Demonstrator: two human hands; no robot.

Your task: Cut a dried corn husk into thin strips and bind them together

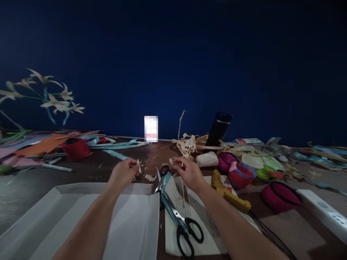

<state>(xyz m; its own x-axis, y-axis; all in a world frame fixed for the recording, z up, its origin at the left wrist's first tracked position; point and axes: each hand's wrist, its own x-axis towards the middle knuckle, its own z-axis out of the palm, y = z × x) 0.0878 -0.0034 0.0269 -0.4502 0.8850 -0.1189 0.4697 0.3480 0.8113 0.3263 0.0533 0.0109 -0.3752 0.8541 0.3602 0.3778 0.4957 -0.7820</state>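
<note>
Both hands at work here: the left hand (123, 174) has thumb and fingertips closed on a pale sliver (139, 167), just beyond the white tray (151, 231). Over to the right hand (190, 174), fingers curled in, apparently pinching a pale curl (171, 161) above the printed sheet (196, 243). Handling small pieces looks like the step, and the next move calls for a light touch (black-handled scissors (176, 214) lie below, neither hand on them).
</note>
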